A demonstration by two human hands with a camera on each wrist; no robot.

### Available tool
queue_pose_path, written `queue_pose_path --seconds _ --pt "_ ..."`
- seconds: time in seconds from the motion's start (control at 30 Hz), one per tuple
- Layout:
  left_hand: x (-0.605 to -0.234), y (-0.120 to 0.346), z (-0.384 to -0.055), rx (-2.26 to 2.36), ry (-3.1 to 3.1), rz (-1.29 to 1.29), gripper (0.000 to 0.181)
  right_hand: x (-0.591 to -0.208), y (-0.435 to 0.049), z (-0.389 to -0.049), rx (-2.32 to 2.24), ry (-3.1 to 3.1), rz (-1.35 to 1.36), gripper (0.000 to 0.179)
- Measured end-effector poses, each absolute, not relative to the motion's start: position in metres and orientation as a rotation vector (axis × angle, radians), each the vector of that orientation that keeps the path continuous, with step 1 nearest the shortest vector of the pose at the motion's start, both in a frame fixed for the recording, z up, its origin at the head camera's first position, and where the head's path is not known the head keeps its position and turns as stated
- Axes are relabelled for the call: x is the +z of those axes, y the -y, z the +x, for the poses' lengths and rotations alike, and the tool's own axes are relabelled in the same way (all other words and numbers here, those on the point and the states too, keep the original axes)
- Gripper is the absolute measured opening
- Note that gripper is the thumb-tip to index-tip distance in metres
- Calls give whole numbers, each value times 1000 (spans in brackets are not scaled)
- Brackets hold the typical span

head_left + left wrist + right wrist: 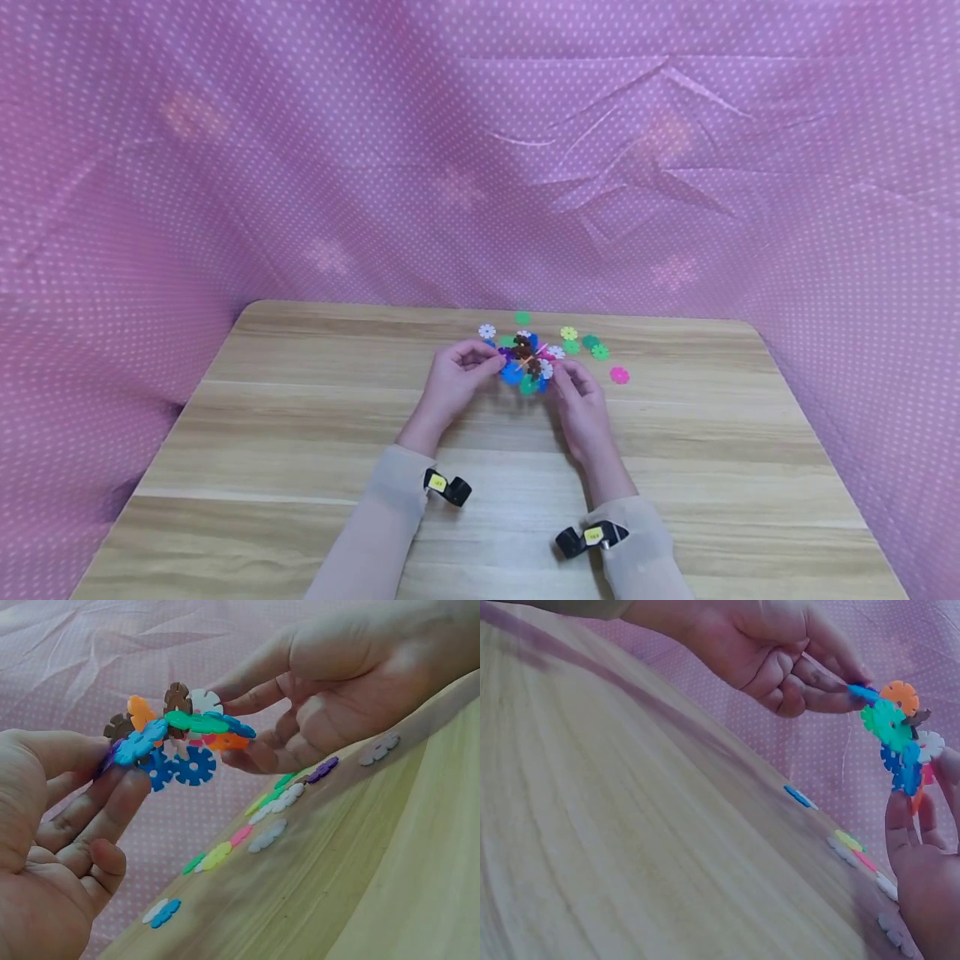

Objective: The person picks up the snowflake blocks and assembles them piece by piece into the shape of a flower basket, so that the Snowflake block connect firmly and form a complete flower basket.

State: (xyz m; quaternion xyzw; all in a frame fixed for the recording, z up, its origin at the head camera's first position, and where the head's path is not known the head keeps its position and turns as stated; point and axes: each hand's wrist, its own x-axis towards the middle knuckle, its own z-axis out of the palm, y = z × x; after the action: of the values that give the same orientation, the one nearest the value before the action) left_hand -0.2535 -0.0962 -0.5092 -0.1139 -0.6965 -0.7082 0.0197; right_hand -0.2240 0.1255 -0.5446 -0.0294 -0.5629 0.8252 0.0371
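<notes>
Between my two hands hangs a cluster of interlocked plastic snowflake discs (522, 357), held up above the table. Blue, green, brown, orange, white and purple discs show in it. My left hand (455, 377) pinches the cluster's left edge at a purple and a blue disc (142, 742), between thumb and fingers. On the opposite side my right hand (581, 408) grips the cluster near a white disc (205, 701), its fingers along the right edge. In the right wrist view, a green disc (887, 725) and an orange disc (900, 697) face the camera.
Loose discs lie flat toward the table's far side, among them a pink disc (619, 375), a yellow disc (569, 332) and a white disc (487, 331). The wooden table (300, 417) ends at a pink dotted cloth (450, 167) behind and at both sides.
</notes>
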Motion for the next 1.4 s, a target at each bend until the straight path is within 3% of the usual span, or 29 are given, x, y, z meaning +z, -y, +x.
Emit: queue_pose_path --seconds 0.3,0.53,0.7,0.93,1.23,1.4 --pt "-513 95 -254 -2333 2182 -285 26 -542 -129 -223 2695 1570 -52 49" --pt "-516 96 -255 -2388 2255 -256 32 -541 -128 -221 2779 1529 -28 40" --pt "-522 95 -256 -2439 2244 -275 34 -540 -129 -221 2825 1509 -36 53" --pt "-526 93 -257 -2451 2234 -328 34 -540 -130 -220 2836 1548 -12 25" --pt "-531 94 -257 -2436 2288 -320 30 -542 -130 -220 2845 1608 -73 31" --pt "-538 97 -260 -2025 2372 -297 21 -542 -131 -219 2844 1610 -114 29"
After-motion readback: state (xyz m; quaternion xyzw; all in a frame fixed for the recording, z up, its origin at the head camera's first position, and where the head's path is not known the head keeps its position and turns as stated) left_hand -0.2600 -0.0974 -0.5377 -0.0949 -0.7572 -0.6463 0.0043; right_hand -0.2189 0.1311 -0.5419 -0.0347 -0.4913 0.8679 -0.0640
